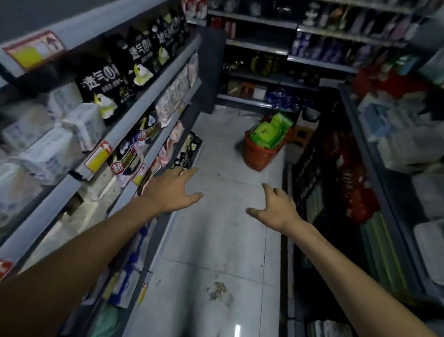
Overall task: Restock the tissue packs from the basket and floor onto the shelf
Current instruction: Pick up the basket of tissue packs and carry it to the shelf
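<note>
Narrow aisle, tiled floor [217,235]: the basket [259,155] of green packs [268,132] sits far ahead, and a dark pack [189,149] leans by the left shelf [140,102]. My left hand [172,191] and right hand [276,205] reach forward, fingers spread and holding nothing, I judge to fetch stock.

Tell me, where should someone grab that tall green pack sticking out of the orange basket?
Probably pinch its top end, coming down from above. The green pack stands tilted, its upper part poking above the rim of the orange basket, while its lower part is buried among other packs.
</note>
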Demonstrator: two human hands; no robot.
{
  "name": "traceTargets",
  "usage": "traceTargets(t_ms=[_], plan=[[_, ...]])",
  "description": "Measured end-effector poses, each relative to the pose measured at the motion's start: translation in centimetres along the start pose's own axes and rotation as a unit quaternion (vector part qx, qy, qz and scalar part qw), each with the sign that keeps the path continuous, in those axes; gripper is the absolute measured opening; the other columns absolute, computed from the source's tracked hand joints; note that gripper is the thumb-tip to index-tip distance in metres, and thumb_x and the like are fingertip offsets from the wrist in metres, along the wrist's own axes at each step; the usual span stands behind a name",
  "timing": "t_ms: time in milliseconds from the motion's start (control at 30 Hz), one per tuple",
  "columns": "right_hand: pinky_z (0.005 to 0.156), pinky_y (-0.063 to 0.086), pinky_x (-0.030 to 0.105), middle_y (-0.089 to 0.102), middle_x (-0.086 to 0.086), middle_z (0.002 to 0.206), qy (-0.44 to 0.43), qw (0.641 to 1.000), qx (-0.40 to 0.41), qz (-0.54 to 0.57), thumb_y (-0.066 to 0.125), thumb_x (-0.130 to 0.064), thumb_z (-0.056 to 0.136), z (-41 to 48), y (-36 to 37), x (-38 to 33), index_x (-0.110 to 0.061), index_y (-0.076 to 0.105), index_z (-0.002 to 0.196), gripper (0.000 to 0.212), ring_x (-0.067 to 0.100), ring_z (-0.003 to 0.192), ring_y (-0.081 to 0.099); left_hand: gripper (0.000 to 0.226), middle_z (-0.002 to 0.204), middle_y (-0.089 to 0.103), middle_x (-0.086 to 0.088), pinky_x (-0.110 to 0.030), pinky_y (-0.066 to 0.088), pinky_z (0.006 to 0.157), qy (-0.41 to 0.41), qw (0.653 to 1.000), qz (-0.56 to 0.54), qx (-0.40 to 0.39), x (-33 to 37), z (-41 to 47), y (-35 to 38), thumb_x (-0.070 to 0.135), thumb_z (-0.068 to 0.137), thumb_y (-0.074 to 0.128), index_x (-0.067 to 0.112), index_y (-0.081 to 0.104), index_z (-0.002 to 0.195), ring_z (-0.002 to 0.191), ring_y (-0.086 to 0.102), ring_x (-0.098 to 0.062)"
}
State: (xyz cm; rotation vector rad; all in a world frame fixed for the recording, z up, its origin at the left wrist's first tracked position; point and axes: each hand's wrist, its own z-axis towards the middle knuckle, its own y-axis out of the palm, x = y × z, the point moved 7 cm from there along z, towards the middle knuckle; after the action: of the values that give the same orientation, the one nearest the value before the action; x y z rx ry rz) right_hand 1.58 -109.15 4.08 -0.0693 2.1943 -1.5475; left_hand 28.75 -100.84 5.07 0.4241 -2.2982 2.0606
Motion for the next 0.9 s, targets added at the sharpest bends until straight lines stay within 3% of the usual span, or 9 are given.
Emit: traceTargets(t_ms=[233, 433, 900], plan=[[0.120, 0.024, 0.052, 0.036, 0.015, 0.159, 0.033, 0.999, 0.032, -0.018, 0.063, -0.066, 0.089, 7.7, -3.2, 0.0, -0.021, 0.019, 0.163, 0.097, 0.037, 0.148, 0.030, 0.091, 0.159, 0.041, -0.012, -0.048, 0.045, 0.110, 0.042, 0.999, 0.024, -0.003, -0.9, 10.7, -1.6, 0.078, 0.086, 0.046, 0.035, 0.024, 0.163, 0.145, 0.042, -0.033], [0.121, 0.023, 0.052, 0.035, 0.014, 0.161, 0.057, 0.997, 0.040, -0.014, 0.064, -0.065, 0.088, 16.4, -5.3, 3.2, -0.021, 0.021, 0.162, 0.096, 0.034, 0.151, 0.027, 0.098, 0.166, 0.033, -0.011, -0.049, 0.041, 0.115, 0.060, 0.997, 0.034, -0.031, 0.7, 21.0, -0.7, 0.082, 0.078, 0.036, 0.036, 0.022, 0.164, 0.151, 0.034, -0.032], [0.120, 0.025, 0.050, 0.036, 0.016, 0.158, 0.078, 0.997, 0.007, 0.025, 0.063, -0.065, 0.089, 42.5, -13.5, 13.7, -0.021, 0.022, 0.161, 0.094, 0.036, 0.149, 0.029, 0.114, 0.166, 0.033, -0.009, -0.049, 0.039, 0.118, 0.070, 0.994, 0.043, -0.071, 4.7, 50.7, -1.8, 0.093, 0.065, 0.021, 0.038, 0.018, 0.165, 0.150, 0.036, -0.031]])
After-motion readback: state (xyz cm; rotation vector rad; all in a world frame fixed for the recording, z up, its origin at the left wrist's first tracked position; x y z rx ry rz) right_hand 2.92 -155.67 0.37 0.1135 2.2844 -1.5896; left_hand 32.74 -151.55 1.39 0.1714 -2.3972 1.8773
